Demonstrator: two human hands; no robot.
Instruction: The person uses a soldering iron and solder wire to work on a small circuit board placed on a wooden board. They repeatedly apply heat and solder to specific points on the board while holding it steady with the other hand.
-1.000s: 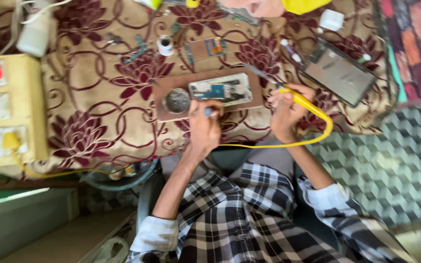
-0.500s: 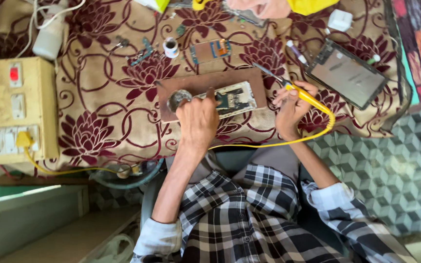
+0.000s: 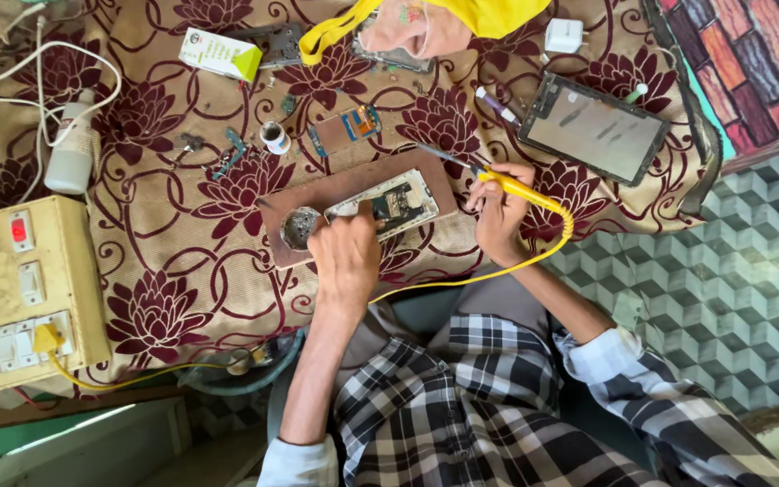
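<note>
A: Head view first. Where are the hands?

B: The left hand [image 3: 346, 261] sits just below centre, fingers curled down onto the near edge of the opened phone [image 3: 396, 204], pressing it flat. It looks like a pinning touch more than a full grasp.

A: And the phone itself?

B: It lies face-open on a brown wooden board [image 3: 353, 189], circuit side showing, at about twelve o'clock from the left hand. A small round tin [image 3: 299, 227] sits on the same board at ten o'clock from that hand.

A: The other hand?

B: The right hand [image 3: 500, 216] is clenched around a yellow soldering iron [image 3: 517, 188], at three o'clock from the phone. Its dark tip points toward eleven o'clock, ending just off the board's far corner. The yellow cord [image 3: 462, 278] loops back under the wrist.

A: Around them?

B: A flowered maroon cloth [image 3: 182, 271] covers the table. A tablet [image 3: 595, 128] lies at one o'clock from the right hand, a small circuit board [image 3: 344, 129] at twelve o'clock from the phone, and a switchboard [image 3: 20, 298] far out at nine o'clock.
</note>
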